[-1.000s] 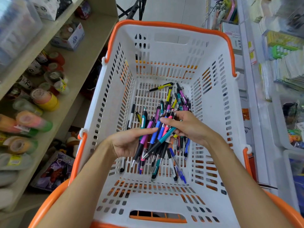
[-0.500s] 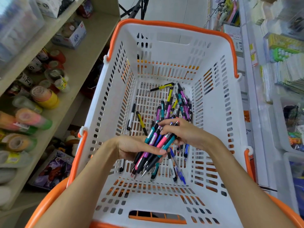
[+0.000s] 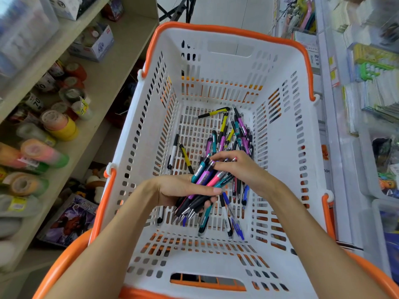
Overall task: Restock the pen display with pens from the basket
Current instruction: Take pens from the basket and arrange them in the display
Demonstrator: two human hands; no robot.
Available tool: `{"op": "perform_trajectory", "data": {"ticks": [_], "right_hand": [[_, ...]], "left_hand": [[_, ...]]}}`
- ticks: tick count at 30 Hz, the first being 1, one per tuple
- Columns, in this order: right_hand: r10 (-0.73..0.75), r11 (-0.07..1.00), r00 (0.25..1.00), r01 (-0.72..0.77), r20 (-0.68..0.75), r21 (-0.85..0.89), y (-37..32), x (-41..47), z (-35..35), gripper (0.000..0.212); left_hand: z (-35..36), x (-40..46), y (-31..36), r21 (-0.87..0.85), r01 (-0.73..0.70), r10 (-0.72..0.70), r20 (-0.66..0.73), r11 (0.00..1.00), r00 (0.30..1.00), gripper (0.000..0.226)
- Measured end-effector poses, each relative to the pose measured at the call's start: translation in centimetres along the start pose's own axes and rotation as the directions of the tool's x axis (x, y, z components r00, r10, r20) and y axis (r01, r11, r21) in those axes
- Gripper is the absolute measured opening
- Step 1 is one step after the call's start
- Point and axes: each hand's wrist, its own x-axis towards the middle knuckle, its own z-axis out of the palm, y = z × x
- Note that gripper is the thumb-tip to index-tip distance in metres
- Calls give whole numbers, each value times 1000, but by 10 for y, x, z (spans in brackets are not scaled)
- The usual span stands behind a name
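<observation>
**Pens gathered into a bundle inside the basket**

Pens, task's own goods, all inside the basket (image 3: 287, 147) – white slatted plastic, orange rim and handles, filling the middle of the view. Left of it, beige shelves (image 3: 103, 87) with rolls of tape (image 3: 62, 126) lying on their sides and a small cardboard box (image 3: 97, 45) higher up. Right of it, white racks (image 3: 367, 93) of packaged stationery, blurred.

Down on the basket floor, loose pens (image 3: 235, 132) in a heap toward the far right corner – yellow, teal, purple, black barrels crossing one another. Apart from the heap, one yellow pen (image 3: 212, 113) alone near the far wall, and a white and black pen (image 3: 172, 153) toward the left wall.

Above the floor, bundle of pens (image 3: 205, 178), tips pointing down toward the near wall, teal, purple and pink barrels on top. Left hand (image 3: 179, 190) wrapped round the bundle from the left, thumb lying across the barrels, fingers curled beneath. Right hand (image 3: 239, 169) at the bundle's upper ends, fingers bent and closed over the pen caps.
</observation>
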Motion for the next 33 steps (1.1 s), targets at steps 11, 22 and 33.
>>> {"op": "perform_trajectory", "data": {"ticks": [11, 22, 33], "right_hand": [[-86, 973, 926, 158, -369, 171, -1, 3, -14, 9], [77, 721, 860, 301, -504, 624, -5, -2, -24, 4], [-34, 944, 979, 97, -200, 316, 2, -5, 10, 32]], "left_hand": [[-5, 1, -3, -27, -69, 69, -4, 997, 998, 10], [-9, 6, 0, -437, -341, 200, -338, 832, 920, 20], [-11, 2, 4, -470, -603, 258, -609, 645, 750, 24]]}}
